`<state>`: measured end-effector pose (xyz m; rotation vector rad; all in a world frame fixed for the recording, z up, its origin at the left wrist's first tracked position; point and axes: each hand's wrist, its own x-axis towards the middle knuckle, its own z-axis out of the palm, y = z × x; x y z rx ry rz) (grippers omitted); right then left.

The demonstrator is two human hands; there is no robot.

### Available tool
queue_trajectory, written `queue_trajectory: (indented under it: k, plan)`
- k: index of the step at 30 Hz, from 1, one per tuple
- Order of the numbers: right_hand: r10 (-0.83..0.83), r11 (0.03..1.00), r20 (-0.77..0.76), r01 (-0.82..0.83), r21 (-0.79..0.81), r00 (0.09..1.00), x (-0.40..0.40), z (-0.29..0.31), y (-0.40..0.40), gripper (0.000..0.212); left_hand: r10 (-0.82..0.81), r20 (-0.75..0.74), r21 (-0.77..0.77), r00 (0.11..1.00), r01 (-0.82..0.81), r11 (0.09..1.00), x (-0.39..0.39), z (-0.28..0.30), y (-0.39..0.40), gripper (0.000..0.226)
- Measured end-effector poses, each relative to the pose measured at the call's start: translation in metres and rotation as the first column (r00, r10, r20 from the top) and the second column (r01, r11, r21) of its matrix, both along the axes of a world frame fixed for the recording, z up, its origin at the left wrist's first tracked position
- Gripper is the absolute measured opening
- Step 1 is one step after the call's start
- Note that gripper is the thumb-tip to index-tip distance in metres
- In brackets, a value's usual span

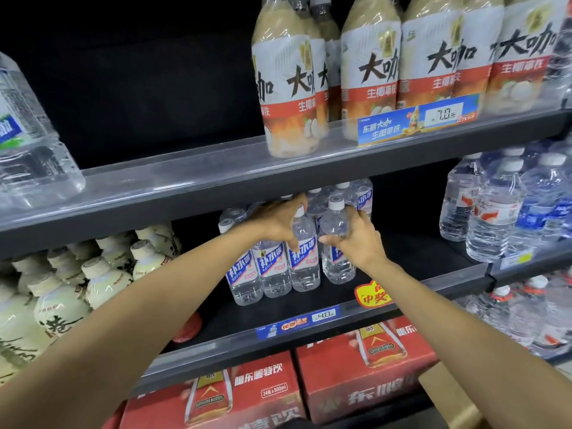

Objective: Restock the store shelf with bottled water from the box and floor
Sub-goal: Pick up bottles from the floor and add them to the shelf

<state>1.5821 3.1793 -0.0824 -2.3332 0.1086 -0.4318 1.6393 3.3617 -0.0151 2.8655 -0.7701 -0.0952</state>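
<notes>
Reaching in from the bottom of the frame, two bare forearms cross above the red drink cartons [356, 366] at lower centre. On the middle shelf [309, 308] at frame centre, the left hand [275, 221] curls over the shoulder and cap of one water bottle [301, 258] in the front row. The right hand [356, 239] grasps the neighbouring bottle [335, 243] round its upper body, its white cap showing above the fingers. Both bottles stand upright on the shelf, touching the row of like bottles to their left. Full and sealed, they are probably fairly heavy for their size, with thin clear walls that give under a squeeze and a smooth label that may slip; the firmer shoulder near the neck looks the safer hold. More bottles stand behind, though the dark shelf makes the count unclear. Farther off, at upper right, coffee-coloured bottles [371, 72] fill the top shelf, and other water bottles [495, 212] crowd the right.
</notes>
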Motion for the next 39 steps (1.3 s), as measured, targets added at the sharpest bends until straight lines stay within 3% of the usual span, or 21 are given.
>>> queue_trajectory:
  k: [9,17,26,33,39]
  plan:
    - [0.090,0.996,-0.013,-0.090,-0.022,0.996,0.004,0.005,0.008,0.075,-0.012,-0.032,0.002,0.999,0.012,1.000,0.001,0.004,0.004,0.082]
    - [0.236,0.970,-0.105,-0.227,0.092,0.966,0.004,0.012,-0.005,0.064,-0.020,-0.025,0.020,0.999,0.020,1.000,-0.003,0.005,0.004,0.080]
    - [0.220,0.975,-0.107,-0.217,0.041,0.970,0.000,0.012,-0.005,0.065,-0.003,-0.024,0.064,1.000,0.004,0.998,-0.009,0.007,0.003,0.081]
    - [0.136,0.986,-0.163,-0.150,-0.077,0.977,-0.021,0.007,0.011,0.082,-0.027,0.194,0.189,0.981,-0.011,0.982,-0.032,-0.001,0.011,0.103]
    - [0.038,0.961,-0.073,-0.057,-0.271,0.997,-0.056,0.004,0.022,0.074,-0.116,0.411,0.184,0.904,0.042,0.982,-0.067,-0.006,0.032,0.091]
